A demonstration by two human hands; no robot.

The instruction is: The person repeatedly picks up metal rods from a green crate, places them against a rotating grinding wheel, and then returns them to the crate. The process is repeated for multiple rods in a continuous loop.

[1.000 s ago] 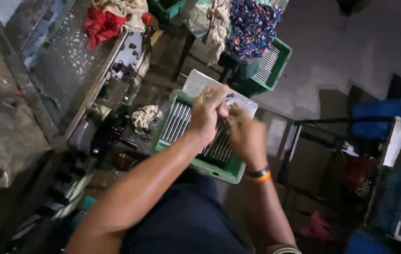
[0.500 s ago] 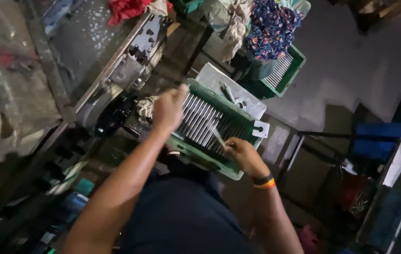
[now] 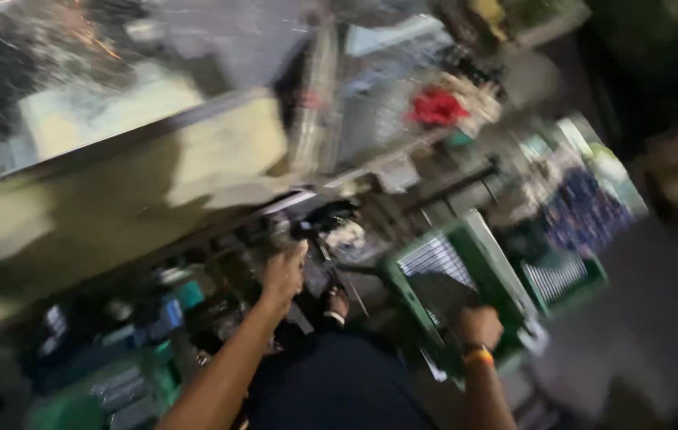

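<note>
Motion blur smears the whole head view, so fine detail is hard to read. The right hand (image 3: 478,325), with an orange band at the wrist, rests closed at the near edge of a green crate (image 3: 403,295) that sits tilted below the bench (image 3: 220,151); it seems clamped on something taken from the crate, but what it holds cannot be told. Inside the crate lie rows of thin metal rods (image 3: 433,256), pale and shiny. These look stiff, hard and smooth, light singly yet heavy as a crateful, and likely to slip or roll, so pinching one near its middle seems the safest hold. The left hand (image 3: 285,271) is raised toward dark machine parts (image 3: 319,231) under the front edge of the bench, fingers curled together; whether it grips anything cannot be told. A second green crate (image 3: 562,279) stands farther right, with a red cloth (image 3: 437,106) on the bench behind.

Compared with half a second ago, the left hand has left the crate and moved up to the machine, the right hand stays at the crate's near edge, and the view has swung left.
</note>
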